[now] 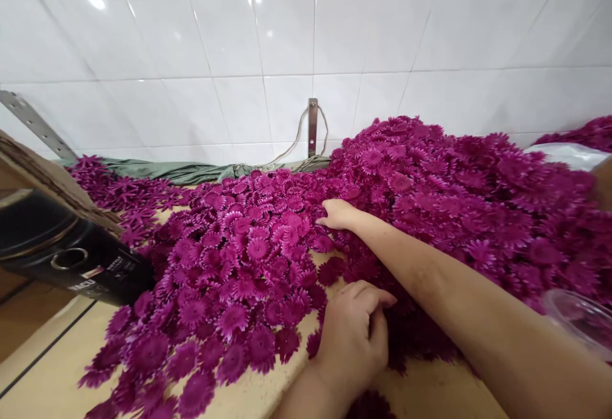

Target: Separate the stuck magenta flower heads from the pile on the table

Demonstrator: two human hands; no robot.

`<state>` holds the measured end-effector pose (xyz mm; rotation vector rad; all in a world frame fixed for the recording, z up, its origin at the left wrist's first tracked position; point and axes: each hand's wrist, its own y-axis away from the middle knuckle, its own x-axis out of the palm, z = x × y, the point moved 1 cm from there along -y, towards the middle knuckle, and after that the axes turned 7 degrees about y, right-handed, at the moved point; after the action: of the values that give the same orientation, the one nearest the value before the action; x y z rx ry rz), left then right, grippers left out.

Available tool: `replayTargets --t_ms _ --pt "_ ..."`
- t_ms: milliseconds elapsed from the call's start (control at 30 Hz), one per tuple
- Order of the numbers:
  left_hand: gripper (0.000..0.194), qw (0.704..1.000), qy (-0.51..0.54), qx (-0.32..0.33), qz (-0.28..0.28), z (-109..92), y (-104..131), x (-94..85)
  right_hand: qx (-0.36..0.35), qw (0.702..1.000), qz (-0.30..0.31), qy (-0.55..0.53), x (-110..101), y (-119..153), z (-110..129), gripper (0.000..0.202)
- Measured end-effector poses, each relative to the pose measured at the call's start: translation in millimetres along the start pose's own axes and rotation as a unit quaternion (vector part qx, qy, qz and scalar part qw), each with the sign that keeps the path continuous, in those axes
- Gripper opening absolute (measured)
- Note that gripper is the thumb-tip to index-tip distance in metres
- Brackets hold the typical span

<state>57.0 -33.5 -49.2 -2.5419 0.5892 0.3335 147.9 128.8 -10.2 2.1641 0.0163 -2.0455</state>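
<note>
A wide heap of magenta artificial flower heads [258,250] covers the table, with a taller mound [454,196] to the right. My right hand [340,215] reaches into the edge of this mound. Two of its fingertips stand a little apart against the flowers; the other fingers are hidden. Nearer to me, my left hand [354,330] hovers over the front of the table with its fingers curled in. Whether anything sits inside that hand is hidden. Dark magenta flower heads [331,270] lie just beyond its knuckles.
A black cylindrical container [71,250] leans at the left beside a cardboard box edge [52,176]. Green cloth [176,170] runs along the tiled wall, below a metal bracket [312,127] with string. At the right are a clear plastic tub [581,317] and a white bag [568,154].
</note>
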Motion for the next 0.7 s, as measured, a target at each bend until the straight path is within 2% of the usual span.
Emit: replayTargets --t_ms 167,433,567,700 --pt "0.031 1.0 0.018 -0.008 0.009 -3 -1 -0.7 -0.014 1.0 0.003 -0.024 -6 5 -2 0.018" --pt "0.031 1.0 0.026 -0.012 -0.01 -3 -2 -2.4 -0.018 0.997 -0.039 -0.071 -38 27 -32 0.044" --pt "0.031 0.999 0.028 -0.015 -0.01 -2 -1 -1.6 0.006 0.996 -0.066 -0.061 -63 50 -56 0.045" --pt "0.03 0.999 0.033 -0.016 -0.006 -4 -1 -1.0 0.07 0.993 -0.099 -0.001 -86 70 -92 0.04"
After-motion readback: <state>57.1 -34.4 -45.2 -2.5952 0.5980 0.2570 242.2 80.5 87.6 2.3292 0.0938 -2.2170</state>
